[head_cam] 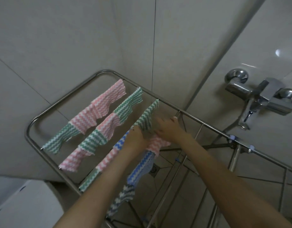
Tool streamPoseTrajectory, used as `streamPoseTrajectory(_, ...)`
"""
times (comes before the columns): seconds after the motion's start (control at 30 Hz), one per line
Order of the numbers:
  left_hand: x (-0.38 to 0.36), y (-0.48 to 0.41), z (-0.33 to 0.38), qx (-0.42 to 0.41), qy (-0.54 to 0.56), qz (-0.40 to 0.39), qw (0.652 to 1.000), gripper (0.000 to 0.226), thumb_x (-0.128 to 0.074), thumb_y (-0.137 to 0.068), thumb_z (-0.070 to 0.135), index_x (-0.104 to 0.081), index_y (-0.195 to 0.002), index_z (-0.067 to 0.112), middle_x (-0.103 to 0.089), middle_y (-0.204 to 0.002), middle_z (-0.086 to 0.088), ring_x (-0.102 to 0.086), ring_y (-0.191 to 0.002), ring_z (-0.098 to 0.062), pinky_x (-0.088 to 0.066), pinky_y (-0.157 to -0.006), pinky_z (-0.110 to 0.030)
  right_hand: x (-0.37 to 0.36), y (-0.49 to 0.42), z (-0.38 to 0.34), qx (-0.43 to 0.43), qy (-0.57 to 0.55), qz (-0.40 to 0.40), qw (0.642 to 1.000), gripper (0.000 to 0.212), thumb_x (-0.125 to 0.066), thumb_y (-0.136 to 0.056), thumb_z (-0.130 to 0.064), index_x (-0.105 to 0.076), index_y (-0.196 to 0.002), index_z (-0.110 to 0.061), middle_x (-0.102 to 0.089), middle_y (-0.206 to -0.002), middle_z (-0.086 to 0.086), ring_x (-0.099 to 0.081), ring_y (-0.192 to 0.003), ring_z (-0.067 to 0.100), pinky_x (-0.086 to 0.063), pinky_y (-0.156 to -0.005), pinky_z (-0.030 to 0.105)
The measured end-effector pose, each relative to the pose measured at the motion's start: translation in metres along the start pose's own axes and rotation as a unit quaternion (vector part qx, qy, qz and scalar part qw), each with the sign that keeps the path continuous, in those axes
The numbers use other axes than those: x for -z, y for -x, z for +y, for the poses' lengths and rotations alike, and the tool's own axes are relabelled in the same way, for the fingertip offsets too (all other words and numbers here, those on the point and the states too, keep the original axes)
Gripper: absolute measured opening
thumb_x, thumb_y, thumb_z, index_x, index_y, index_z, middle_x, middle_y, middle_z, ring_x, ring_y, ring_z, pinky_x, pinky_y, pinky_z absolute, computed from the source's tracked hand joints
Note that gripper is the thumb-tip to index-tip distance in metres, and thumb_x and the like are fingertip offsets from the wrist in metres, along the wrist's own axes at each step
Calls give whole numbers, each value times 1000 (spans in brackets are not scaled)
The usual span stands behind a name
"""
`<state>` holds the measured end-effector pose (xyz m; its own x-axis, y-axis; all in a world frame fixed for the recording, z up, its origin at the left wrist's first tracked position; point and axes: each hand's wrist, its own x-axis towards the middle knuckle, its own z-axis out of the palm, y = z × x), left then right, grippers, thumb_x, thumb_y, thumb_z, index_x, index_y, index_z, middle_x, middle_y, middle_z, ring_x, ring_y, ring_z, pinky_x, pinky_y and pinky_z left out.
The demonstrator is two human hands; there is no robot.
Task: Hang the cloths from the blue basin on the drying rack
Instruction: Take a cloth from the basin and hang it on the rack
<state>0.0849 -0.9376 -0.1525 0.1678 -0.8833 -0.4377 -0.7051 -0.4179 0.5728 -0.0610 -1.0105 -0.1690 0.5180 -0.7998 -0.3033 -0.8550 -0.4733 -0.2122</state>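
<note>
Pink zigzag-striped cloth (158, 143), gripped by my left hand (135, 137) and right hand (166, 128), sits bunched over the steel drying rack (68, 97) rail; spreading it looks next.

My cloths (91, 139) all have wavy zigzag stripes with white — pink ones (109, 99), green ones (130, 104), a blue one (140, 171) and a dark grey one (124, 196). The rack (234, 159) is shiny silver — the wall tiles (59, 38) are pale grey.

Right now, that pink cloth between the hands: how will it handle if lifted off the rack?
Probably floppy: the pink cloth bunches and sags over its rail on the drying rack. Likely light: the thin rails carry whole rows without visible bending. The wavy ridged weave looks grippy rather than slippery.
</note>
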Motion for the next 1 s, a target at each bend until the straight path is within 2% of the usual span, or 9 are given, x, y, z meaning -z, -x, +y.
streamPoseTrajectory(0.07,-7,-2,6,-41,-35,-28,998,42,-48,-95,28,-46,-124,-2,-51,-118,-16,-53,-107,-30,-43,-83,-37,-10,0,-2,72,93,51,992,46,-29,-92,-33,-69,-86,-11,-69,-86,10,-63,-82,26,-25,-77,35)
streamPoseTrajectory(0.13,-12,-1,14,-66,-27,-104,992,28,-45,-96,24,-54,-108,1,-56,-95,-11,-55,-81,-18,-41,-67,-29,-16,-1,3,102,164,106,976,40,-34,-80,-25,-61,-52,-15,-60,-52,1,-55,-49,20,-29,-67,31)
streamPoseTrajectory(0.2,-17,-1,19,-62,-29,-160,985,16,-45,-97,24,-51,-93,10,-51,-78,-1,-45,-64,-7,-35,-53,-18,-17,0,3,145,200,146,958,35,-35,-73,-19,-57,-47,-17,-54,-44,-2,-49,-41,17,-39,-58,27)
streamPoseTrajectory(0.33,-25,-2,18,-69,-94,-179,977,34,-37,-102,21,-30,-68,18,-32,-65,0,-28,-54,-8,-27,-42,-16,-13,-1,2,151,189,210,947,40,-41,-80,-17,-55,-42,-16,-52,-40,-2,-44,-37,15,-15,-59,29)
streamPoseTrajectory(0.47,-25,-3,18,-71,-123,-187,972,24,-34,-103,26,-44,-85,13,-35,-66,-1,-30,-55,-9,-24,-46,-17,-19,3,6,109,84,123,983,46,-39,-89,-28,-67,-55,-13,-64,-56,4,-59,-58,22,-31,-83,35)
streamPoseTrajectory(0.57,-22,-1,21,-72,-112,-189,973,27,-35,-103,25,-51,-110,5,-49,-78,-3,-36,-59,-7,-30,-42,-12,-22,6,7,48,88,135,986,37,-42,-88,-27,-69,-67,-13,-66,-68,5,-62,-70,25,-34,-96,62)
streamPoseTrajectory(0.8,-8,18,25,-35,-42,-107,993,54,-43,-98,37,-37,-138,1,-49,-135,-14,-51,-117,-25,-41,-90,-29,-16,26,18,-23,-47,152,987,47,-39,-88,-36,-66,-110,-3,-65,-114,16,-61,-108,30,-36,-97,41)
streamPoseTrajectory(0.9,2,37,28,-50,-35,-51,997,44,-44,-98,32,-48,-127,-2,-57,-120,-14,-55,-108,-26,-42,-83,-29,-3,41,8,9,-131,173,976,52,-33,-84,-26,-61,-118,1,-62,-120,20,-59,-111,34,-43,-95,37)
streamPoseTrajectory(1.0,9,69,23,-51,-32,-7,998,36,-44,-98,28,-54,-110,-5,-61,-108,-22,-57,-101,-34,-43,-76,-37,8,62,-10,98,-162,146,971,50,-40,-76,11,-55,-124,6,-49,-134,26,-47,-125,38,-29,-107,29)
